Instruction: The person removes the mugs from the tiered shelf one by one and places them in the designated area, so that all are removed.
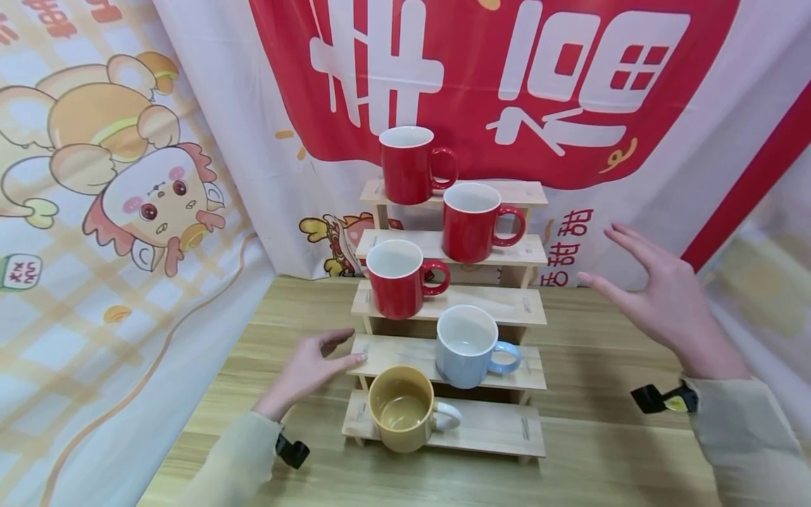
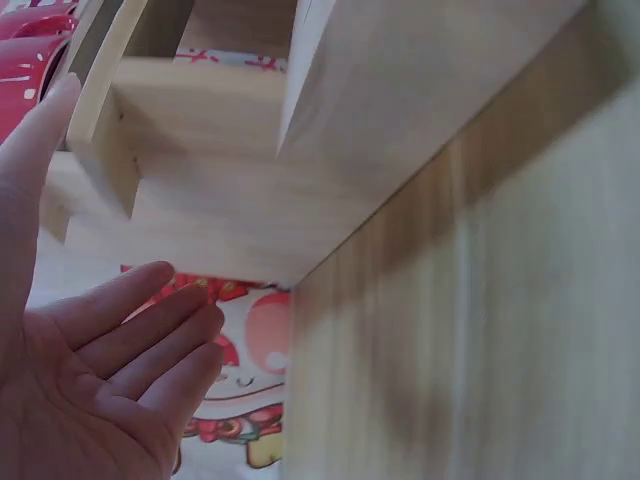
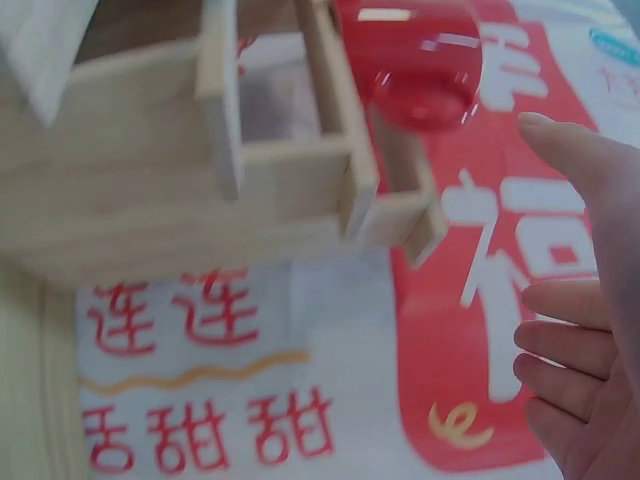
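A stepped wooden rack (image 1: 500, 438) carries one mug on each tier. Red mugs stand on the upper three tiers: the top one (image 1: 405, 169), one on the second tier at right (image 1: 467, 229), one on the third at left (image 1: 394, 285). Below them sit a light blue mug (image 1: 465, 359) and, lowest, a yellow mug (image 1: 405, 422) with a white handle. My left hand (image 1: 313, 370) is beside the rack's left end, thumb tip right at the fourth tier, fingers extended and holding nothing. Off to the right, my right hand (image 1: 665, 299) hovers apart from the rack, fingers spread, palm bare.
The rack stands on a wood-grain table (image 1: 595, 465). Behind it hangs a white cloth with a large red print (image 1: 469, 105). A cartoon-patterned cloth (image 1: 114, 246) borders the left side. Each wrist wears a small black camera.
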Demonstrator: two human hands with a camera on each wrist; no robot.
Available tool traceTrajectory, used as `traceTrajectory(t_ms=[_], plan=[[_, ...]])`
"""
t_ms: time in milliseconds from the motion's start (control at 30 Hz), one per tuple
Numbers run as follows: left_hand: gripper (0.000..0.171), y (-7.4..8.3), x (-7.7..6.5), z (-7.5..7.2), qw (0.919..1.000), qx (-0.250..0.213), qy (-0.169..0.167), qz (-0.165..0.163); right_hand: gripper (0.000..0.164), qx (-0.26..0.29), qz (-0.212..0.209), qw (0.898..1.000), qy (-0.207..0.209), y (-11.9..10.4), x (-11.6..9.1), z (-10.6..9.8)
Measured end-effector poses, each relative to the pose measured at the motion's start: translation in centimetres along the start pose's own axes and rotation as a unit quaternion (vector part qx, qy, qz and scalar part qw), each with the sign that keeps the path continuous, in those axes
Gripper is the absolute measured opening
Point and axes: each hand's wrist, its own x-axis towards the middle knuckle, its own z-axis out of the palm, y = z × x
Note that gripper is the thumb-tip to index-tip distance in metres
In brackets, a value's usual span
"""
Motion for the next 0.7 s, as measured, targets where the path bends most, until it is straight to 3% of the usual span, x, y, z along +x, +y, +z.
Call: traceTrajectory(t_ms=[233, 467, 700], plan=[[0.071, -0.1, -0.3, 1.7, 0.9974, -0.068, 0.001, -0.025, 0.08, 0.041, -0.059, 0.997, 0.014, -2.8, 1.0, 0.1], [0.069, 0.0, -0.2, 2.3, 0.9936, -0.099, 0.026, -0.049, 0.078, 0.052, -0.084, 0.995, 0.003, -5.1, 2.2, 0.4], [0.063, 0.0, -0.5, 2.7, 0.9892, -0.134, 0.034, -0.049, 0.075, 0.067, -0.098, 0.993, -0.01, -8.0, 4.6, 0.4]])
